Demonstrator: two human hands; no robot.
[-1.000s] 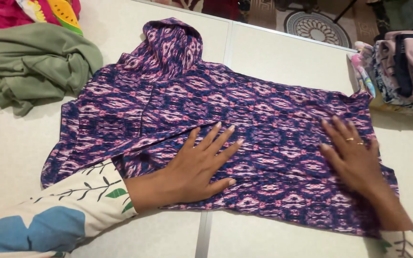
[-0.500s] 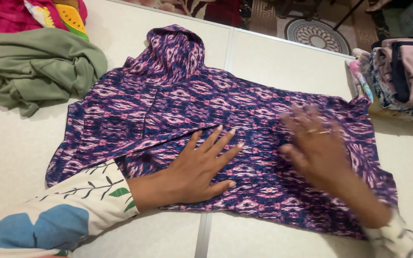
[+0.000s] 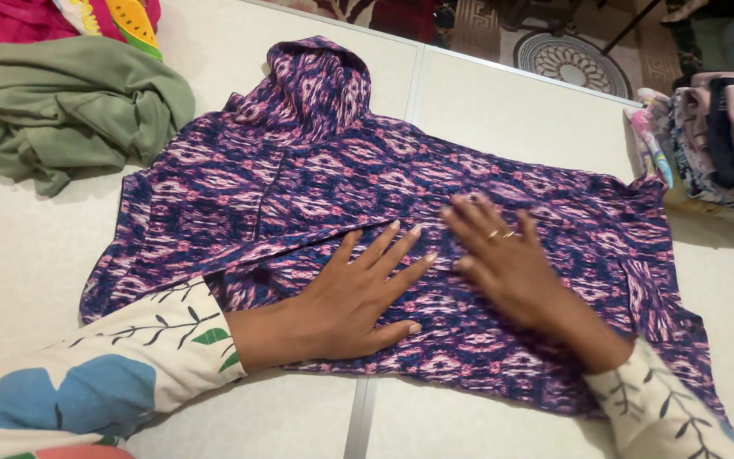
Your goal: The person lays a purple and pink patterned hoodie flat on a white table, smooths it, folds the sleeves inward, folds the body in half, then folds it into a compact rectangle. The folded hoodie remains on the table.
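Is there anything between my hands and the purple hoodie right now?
Nothing visible. The left hand and right hand both lie flat, palms down, directly on the purple hoodie spread on the white table.

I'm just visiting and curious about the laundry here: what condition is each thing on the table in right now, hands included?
Purple hooded top: spread flat on the white table, one sleeve folded across the front.
Left hand: open, palm flat on the top.
Right hand: open, pressed flat on the top, beside the left.
Green garment: crumpled, unfolded.
Pink garment: bunched at the table's corner.
Stack of clothes: folded, piled at the table edge.
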